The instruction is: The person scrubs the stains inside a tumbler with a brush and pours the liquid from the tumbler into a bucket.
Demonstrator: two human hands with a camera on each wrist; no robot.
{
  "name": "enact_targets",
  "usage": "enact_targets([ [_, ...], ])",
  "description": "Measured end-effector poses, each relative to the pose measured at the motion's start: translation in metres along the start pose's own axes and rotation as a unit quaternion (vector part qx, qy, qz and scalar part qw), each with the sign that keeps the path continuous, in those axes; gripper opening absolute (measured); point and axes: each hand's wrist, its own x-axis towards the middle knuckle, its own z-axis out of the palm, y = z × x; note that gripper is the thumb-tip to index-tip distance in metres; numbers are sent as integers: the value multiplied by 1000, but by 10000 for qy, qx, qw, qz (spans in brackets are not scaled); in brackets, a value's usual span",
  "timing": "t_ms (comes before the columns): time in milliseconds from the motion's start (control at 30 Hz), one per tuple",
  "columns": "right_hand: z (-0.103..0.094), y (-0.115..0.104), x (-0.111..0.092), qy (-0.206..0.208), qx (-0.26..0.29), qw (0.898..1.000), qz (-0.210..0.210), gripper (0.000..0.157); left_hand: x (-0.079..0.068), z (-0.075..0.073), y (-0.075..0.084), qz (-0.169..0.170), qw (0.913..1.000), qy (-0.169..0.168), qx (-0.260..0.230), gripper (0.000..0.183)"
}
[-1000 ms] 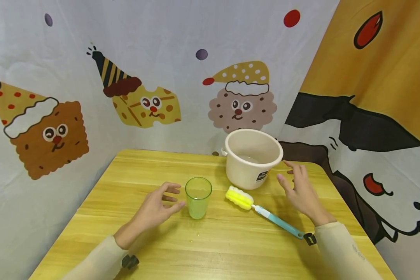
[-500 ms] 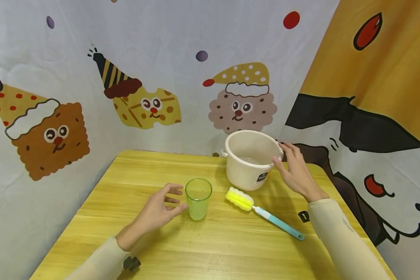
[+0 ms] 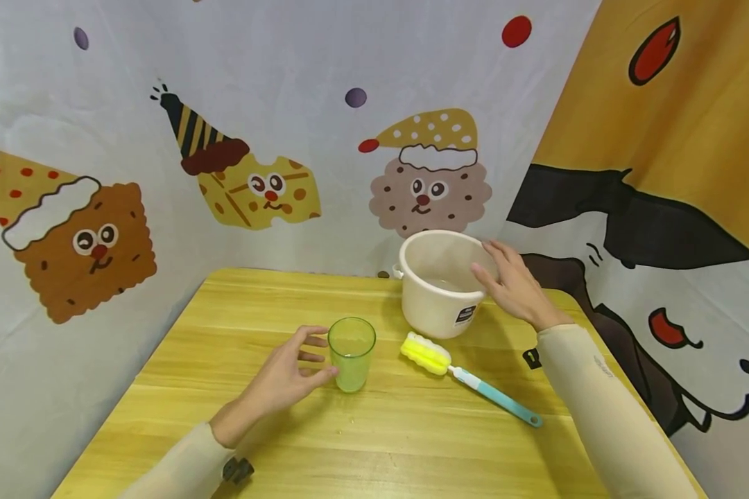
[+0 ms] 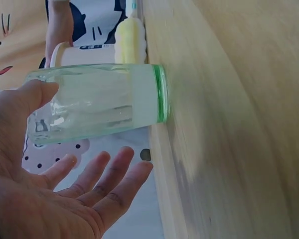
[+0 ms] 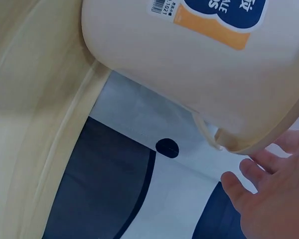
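Observation:
A clear green cup (image 3: 351, 355) stands upright on the table. My left hand (image 3: 283, 371) is close at its left side, fingers spread and loosely bent, thumb tip overlapping the cup in the head view. Seen from the left wrist, the thumb (image 4: 40, 94) lies over the cup (image 4: 94, 102) while the other fingers (image 4: 109, 184) spread beside it. A cream bucket (image 3: 433, 305) stands at the back right. At its right rim is my right hand (image 3: 514, 287), thumb over the opening. From the right wrist, the fingers (image 5: 236, 189) are loosely bent near the bucket's rim (image 5: 284, 124).
A bottle brush with a yellow and white sponge head (image 3: 426, 355) and a blue handle (image 3: 499, 396) lies in front of the bucket. A printed cloth (image 3: 324, 125) hangs behind the wooden table (image 3: 225, 326). Small wet drops lie near the cup.
My right hand has moved left and away from me, from beside the bucket to its rim. My left hand has edged slightly closer to the cup. Bucket, cup and brush have stayed put.

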Motion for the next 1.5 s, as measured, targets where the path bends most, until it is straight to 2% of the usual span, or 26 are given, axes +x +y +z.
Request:
enact_targets([
  [233,5,5,17,-433,108,9989,140,88,2,7,3,-9,9999,-95,78,86],
  [467,10,9,20,-729,-10,9972,141,93,4,11,6,-57,9997,-64,212,92],
  [767,11,11,19,-731,-304,9968,148,94,10,16,10,23,9999,8,138,97],
  [1033,14,11,17,-571,-298,9979,100,94,17,23,16,51,9999,39,78,101],
  [1500,15,11,15,-457,-291,9985,64,92,23,27,16,219,9995,114,204,93],
])
